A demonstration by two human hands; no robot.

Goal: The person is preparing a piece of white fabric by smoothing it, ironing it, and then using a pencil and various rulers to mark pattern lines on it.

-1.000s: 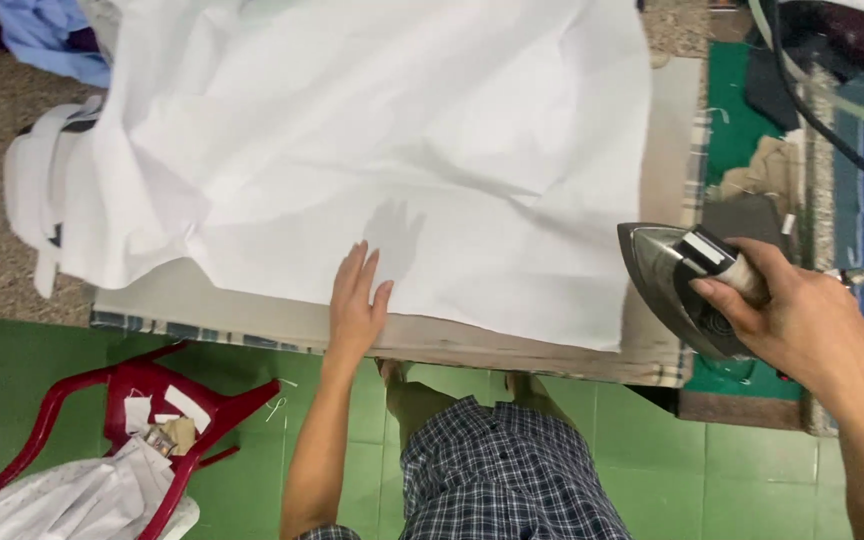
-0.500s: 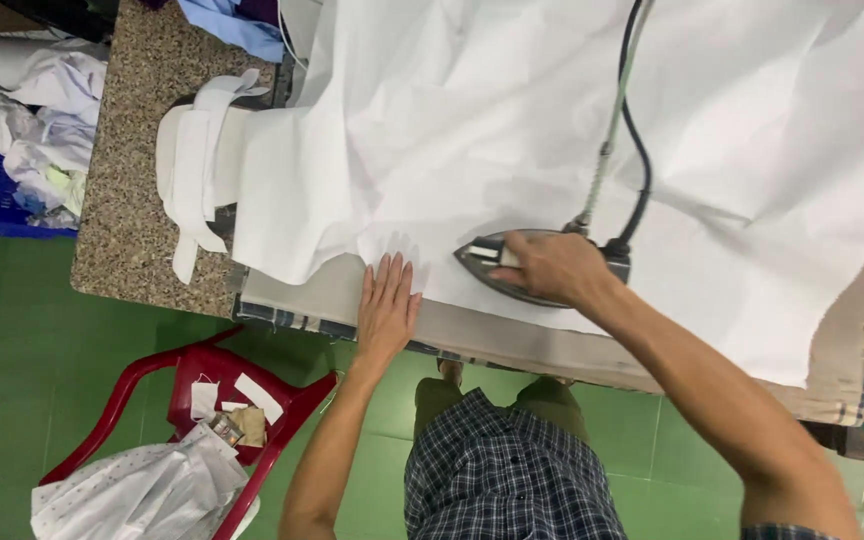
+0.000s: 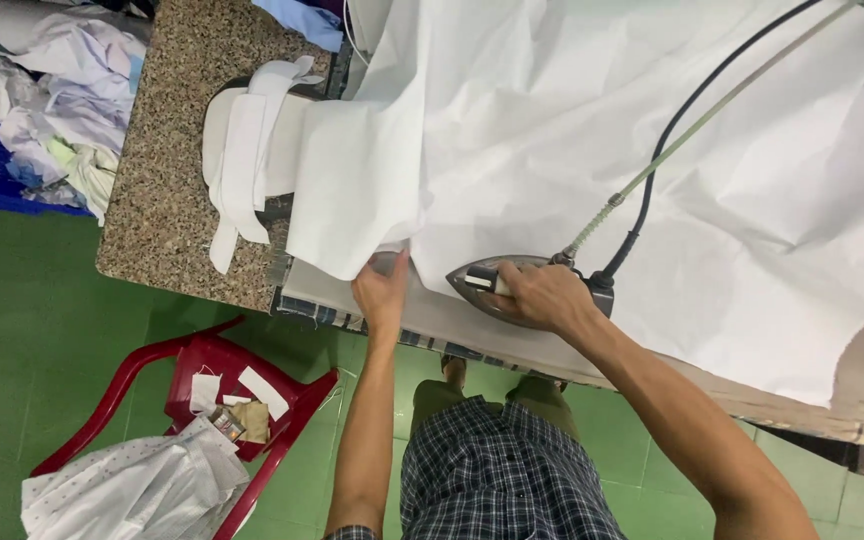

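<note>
1. The right hand (image 3: 542, 297) is clenched around the handle of the iron (image 3: 497, 285), which sits flat on the white cloth (image 3: 592, 130) near the front edge of the padded surface (image 3: 452, 322).
2. The left hand (image 3: 382, 290) grips the cloth's lower edge just left of the iron's tip, fingers tucked under a fold.
3. The cloth spreads across most of the surface, running up and to the right.
4. A black cord (image 3: 672, 140) and a pale braided hose (image 3: 712, 110) rise from the iron's rear toward the upper right.
5. A speckled stone counter (image 3: 157, 200) adjoins the surface on the left, carrying a white strap-wrapped block (image 3: 242, 150).
6. A red chair (image 3: 202, 365) with folded cloth stands on the green floor (image 3: 22, 330).
</note>
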